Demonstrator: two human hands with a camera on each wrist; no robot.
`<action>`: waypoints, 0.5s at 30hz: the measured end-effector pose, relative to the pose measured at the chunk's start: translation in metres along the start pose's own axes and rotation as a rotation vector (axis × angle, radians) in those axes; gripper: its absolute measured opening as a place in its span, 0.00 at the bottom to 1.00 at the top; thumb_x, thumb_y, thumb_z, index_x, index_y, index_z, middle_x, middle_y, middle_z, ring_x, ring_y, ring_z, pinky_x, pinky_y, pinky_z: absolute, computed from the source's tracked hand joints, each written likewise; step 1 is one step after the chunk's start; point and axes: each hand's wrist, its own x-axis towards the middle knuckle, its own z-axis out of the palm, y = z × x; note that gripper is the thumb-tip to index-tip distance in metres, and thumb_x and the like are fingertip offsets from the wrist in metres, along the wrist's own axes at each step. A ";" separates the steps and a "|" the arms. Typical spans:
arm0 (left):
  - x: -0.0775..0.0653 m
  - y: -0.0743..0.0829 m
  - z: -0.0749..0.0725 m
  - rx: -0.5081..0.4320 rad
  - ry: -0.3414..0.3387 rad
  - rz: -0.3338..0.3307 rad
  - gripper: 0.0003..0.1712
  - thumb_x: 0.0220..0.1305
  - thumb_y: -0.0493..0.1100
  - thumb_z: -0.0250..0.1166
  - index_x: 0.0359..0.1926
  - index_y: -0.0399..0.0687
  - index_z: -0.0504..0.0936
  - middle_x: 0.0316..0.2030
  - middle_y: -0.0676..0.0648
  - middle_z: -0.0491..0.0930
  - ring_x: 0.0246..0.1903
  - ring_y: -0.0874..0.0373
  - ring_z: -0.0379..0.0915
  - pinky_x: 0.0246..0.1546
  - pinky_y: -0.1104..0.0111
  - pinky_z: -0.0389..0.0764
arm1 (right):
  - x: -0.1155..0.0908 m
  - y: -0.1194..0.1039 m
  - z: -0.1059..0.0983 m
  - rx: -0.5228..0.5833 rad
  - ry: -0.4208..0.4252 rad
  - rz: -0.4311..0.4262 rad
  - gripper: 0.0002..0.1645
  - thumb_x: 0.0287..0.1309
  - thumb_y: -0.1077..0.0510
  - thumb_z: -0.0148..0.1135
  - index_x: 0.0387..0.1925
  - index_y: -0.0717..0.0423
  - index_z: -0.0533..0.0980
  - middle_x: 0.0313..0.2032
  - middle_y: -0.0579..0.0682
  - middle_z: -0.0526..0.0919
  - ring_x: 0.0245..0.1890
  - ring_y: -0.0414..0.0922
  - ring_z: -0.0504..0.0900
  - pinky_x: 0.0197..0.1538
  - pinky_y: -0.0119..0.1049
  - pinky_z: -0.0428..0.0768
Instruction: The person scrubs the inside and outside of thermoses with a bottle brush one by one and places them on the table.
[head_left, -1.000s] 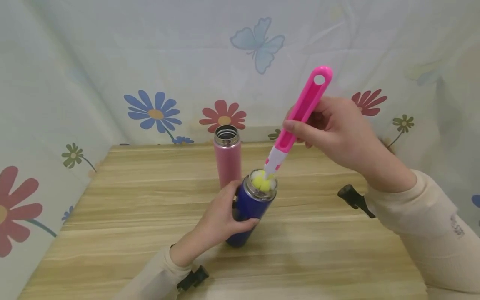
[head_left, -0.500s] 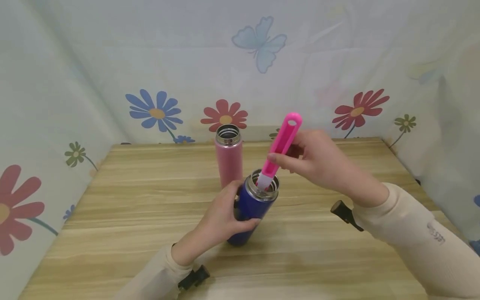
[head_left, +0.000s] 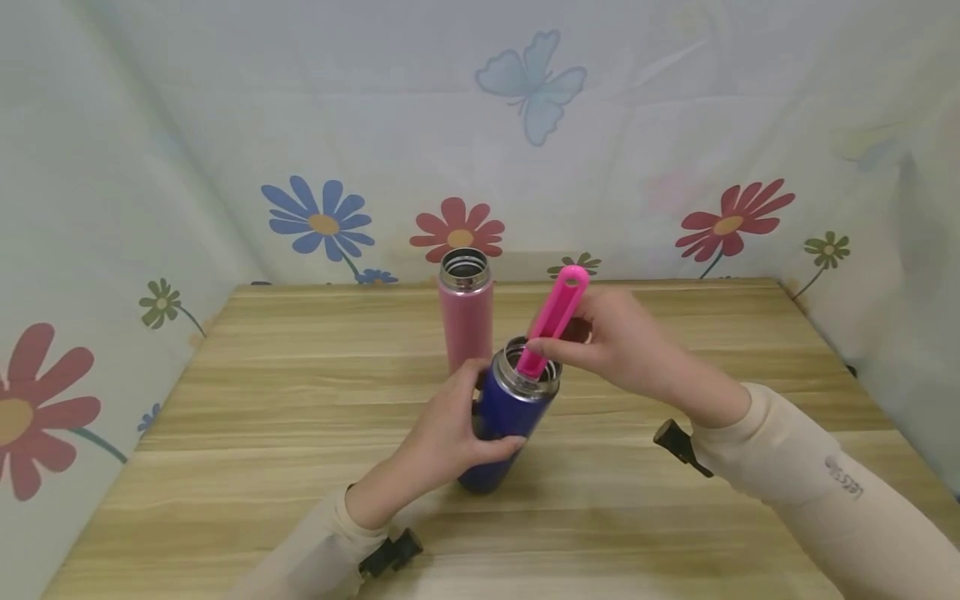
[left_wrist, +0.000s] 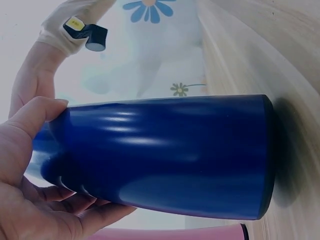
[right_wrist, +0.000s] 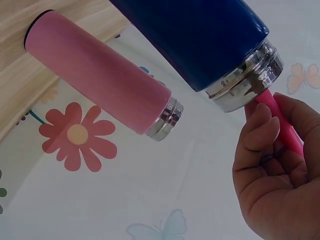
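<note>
My left hand (head_left: 442, 429) grips a blue thermos flask (left_wrist: 170, 157) round its upper body, thumb on one side and fingers on the other. The flask leans slightly to the right in the head view, its bare steel mouth uncovered. Pinched between the thumb and fingers of my right hand (head_left: 626, 346) is the pink handle (head_left: 558, 317) of a bottle brush. The handle slants down through the flask's mouth; the sponge head and white neck are hidden inside. In the right wrist view, those fingers (right_wrist: 262, 135) are close to the steel rim (right_wrist: 250, 80).
Just behind the blue flask a pink thermos flask (head_left: 467, 321) stands upright without a lid. Both are on a wood-grain table (head_left: 322, 367). A flower-printed cloth (head_left: 375, 108) hangs behind and at the sides. Black camera mounts (head_left: 393, 554) sit at the wrists.
My right hand has moved down and left, pushing the brush deep into the blue flask; its yellow-and-white sponge and white neck have gone from sight. The left hand keeps its hold.
</note>
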 end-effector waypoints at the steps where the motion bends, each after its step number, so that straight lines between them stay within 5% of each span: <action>1: 0.000 0.000 0.000 -0.003 -0.001 -0.001 0.46 0.43 0.46 0.78 0.62 0.44 0.63 0.55 0.44 0.75 0.54 0.51 0.75 0.52 0.54 0.81 | 0.000 0.000 0.000 -0.001 0.002 -0.001 0.07 0.54 0.60 0.69 0.34 0.59 0.80 0.24 0.47 0.83 0.21 0.40 0.73 0.26 0.30 0.75; 15: 0.001 -0.002 0.001 0.006 -0.002 -0.014 0.46 0.44 0.47 0.78 0.62 0.42 0.65 0.55 0.44 0.75 0.53 0.51 0.75 0.53 0.54 0.80 | -0.003 0.001 -0.003 0.006 0.047 0.011 0.06 0.55 0.60 0.68 0.35 0.59 0.82 0.26 0.49 0.84 0.21 0.41 0.72 0.25 0.30 0.74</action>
